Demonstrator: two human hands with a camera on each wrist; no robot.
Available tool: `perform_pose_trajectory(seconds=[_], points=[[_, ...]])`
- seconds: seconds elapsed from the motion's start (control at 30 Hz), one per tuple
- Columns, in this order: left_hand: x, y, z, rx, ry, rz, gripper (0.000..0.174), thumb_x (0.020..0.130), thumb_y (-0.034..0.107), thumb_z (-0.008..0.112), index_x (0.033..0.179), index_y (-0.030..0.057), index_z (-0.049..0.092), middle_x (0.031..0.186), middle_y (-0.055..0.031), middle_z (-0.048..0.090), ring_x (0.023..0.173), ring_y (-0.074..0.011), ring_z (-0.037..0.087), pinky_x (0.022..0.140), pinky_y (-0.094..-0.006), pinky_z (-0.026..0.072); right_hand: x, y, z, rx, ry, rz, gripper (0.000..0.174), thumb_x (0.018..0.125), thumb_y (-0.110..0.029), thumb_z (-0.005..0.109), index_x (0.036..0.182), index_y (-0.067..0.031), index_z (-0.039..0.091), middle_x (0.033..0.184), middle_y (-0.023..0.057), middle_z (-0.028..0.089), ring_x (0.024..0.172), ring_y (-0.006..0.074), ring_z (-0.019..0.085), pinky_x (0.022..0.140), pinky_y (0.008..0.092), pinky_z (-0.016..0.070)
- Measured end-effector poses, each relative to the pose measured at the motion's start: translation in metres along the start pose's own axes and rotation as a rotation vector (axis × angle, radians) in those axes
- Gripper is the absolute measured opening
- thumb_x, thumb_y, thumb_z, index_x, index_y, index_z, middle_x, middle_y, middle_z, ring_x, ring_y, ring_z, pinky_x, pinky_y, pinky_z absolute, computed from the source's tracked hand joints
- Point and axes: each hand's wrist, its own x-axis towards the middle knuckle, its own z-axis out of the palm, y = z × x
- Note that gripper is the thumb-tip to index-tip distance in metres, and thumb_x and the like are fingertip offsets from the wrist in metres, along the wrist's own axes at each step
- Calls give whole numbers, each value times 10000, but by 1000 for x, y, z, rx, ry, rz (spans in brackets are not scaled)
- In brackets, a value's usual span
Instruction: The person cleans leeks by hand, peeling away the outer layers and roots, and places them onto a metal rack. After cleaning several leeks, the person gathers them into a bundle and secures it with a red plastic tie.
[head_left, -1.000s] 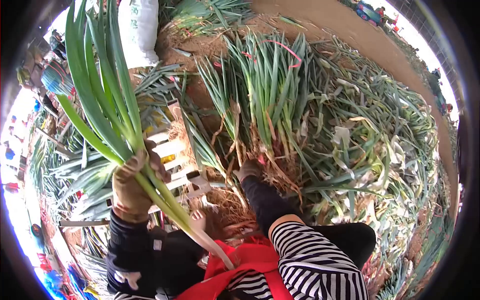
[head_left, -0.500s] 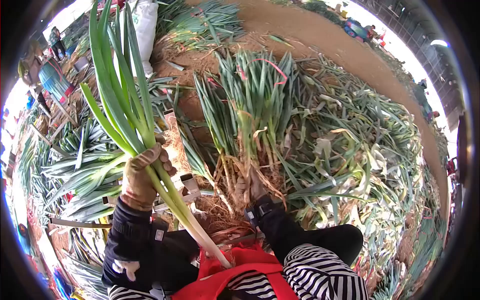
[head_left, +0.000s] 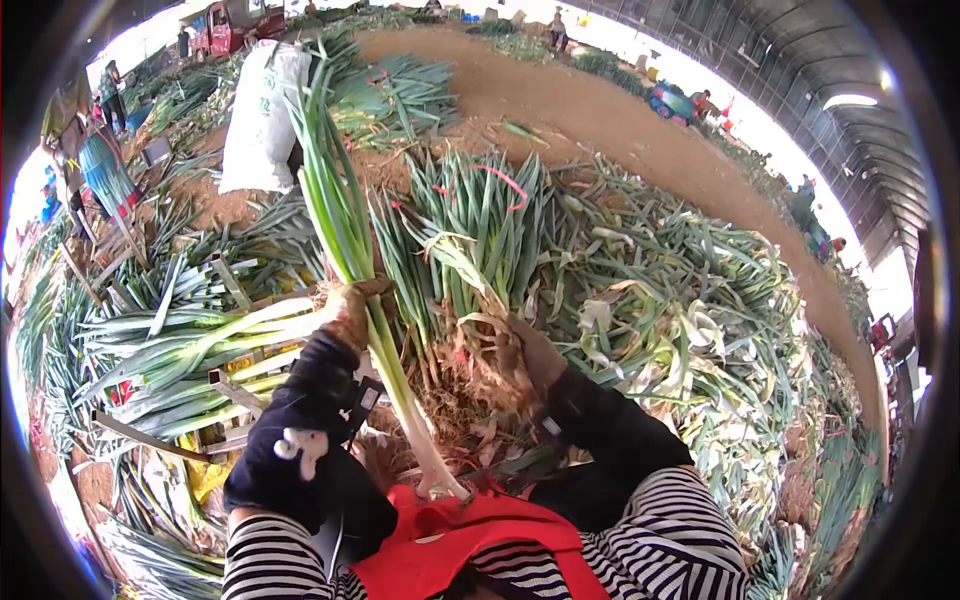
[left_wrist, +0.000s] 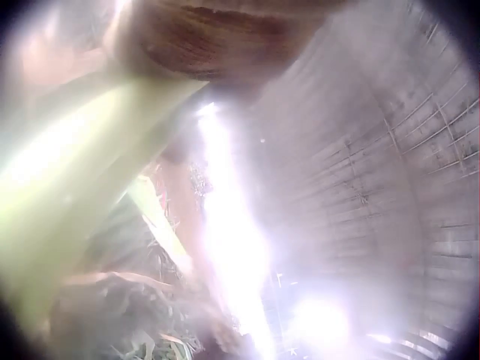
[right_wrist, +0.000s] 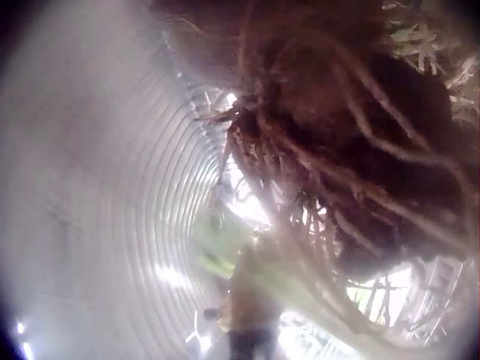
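My gloved left hand (head_left: 350, 308) grips a pair of long green onions (head_left: 398, 375) around their stalks. Their green leaves fan upward, and their white ends come down against the red apron (head_left: 470, 540). To the right, my right hand (head_left: 538, 360) holds another green onion (head_left: 462, 262) low down near its roots, its outer leaves dry and pale. Shaggy roots hang close by that hand in the right wrist view, where the glove (right_wrist: 337, 97) is dark and blurred. Just behind stands a bundle of green onions (head_left: 490, 205) with a pink tie. The left wrist view shows a blurred pale stalk (left_wrist: 67, 165) below the glove.
Cleaned green onions (head_left: 200, 350) lie across a metal rack (head_left: 235, 390) on the left. Stripped leaves (head_left: 670, 310) are heaped on the right. A white sack (head_left: 262, 125) stands at the back, beside more onions (head_left: 395, 95). Other people (head_left: 110, 95) stand far off.
My left hand has moved right with its green onions, toward the standing bundle. My right hand, earlier down among the bundle's roots, now holds an onion there, raised and shifted right. The head view has tilted up.
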Motion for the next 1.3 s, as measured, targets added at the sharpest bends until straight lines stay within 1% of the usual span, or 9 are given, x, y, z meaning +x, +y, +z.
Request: perform_pose_trajectory(seconds=[0.13,0.33,0.47,0.57,0.8,1.03,1.1,1.13,1.3], points=[[27,-19,20,-47,-32,-41,121,812,101,666,830,-5,609,655,-49,585,546,-188,547,504,-315,471,-97,-29,41,-60,43,-134,348,988,-411,378,946,-107,542,592,-41,411,487,80,393,460,239,346],[13,-37,80,-172,-199,82,253,818,268,708,890,39,628,703,-20,587,592,-150,546,564,-304,475,-124,21,-14,-143,-284,-216,315,972,-335,445,1110,-62,519,752,6,513,585,107,492,503,259,414],[11,-38,93,-189,-288,122,274,793,213,728,967,21,638,800,-47,638,608,-170,590,549,-313,500,-108,36,-34,-173,-140,-99,461,947,-219,537,1315,38,429,1058,79,580,948,140,571,844,274,473],[6,-39,98,-94,-311,162,270,793,186,720,984,15,636,791,-60,640,604,-186,602,529,-331,509,-97,15,-42,-949,-103,-15,466,945,-233,553,1309,37,443,1144,75,568,1078,137,525,964,259,387],[-12,-37,105,52,-454,279,336,780,119,705,1078,-10,616,925,-84,664,808,-205,633,744,-332,514,-46,-60,4,-614,97,-713,456,902,-139,590,1310,-4,440,992,27,575,870,94,533,816,253,467],[-20,-41,108,106,-639,256,396,771,106,723,1132,3,595,1001,-73,656,884,-189,628,813,-317,500,-13,-120,22,-833,-130,-921,227,876,-37,540,1085,29,598,994,63,605,790,103,585,731,230,501],[-18,-40,105,147,-612,252,383,774,104,720,1123,3,601,988,-71,659,875,-186,630,810,-314,500,-22,-130,14,-748,30,-942,173,893,-72,532,998,41,611,863,73,617,688,109,580,595,240,483],[-18,-39,104,187,-585,246,369,777,102,718,1115,2,607,974,-69,662,865,-184,631,808,-312,499,-36,-139,19,-370,114,-632,160,892,-83,538,958,40,616,822,73,616,649,103,566,544,240,466],[-15,-34,101,155,-532,243,347,782,94,701,1100,-15,616,969,-79,664,852,-184,629,789,-311,494,-39,-185,-110,-184,280,-906,154,847,-105,569,955,1,597,742,43,602,575,90,504,501,229,422]])
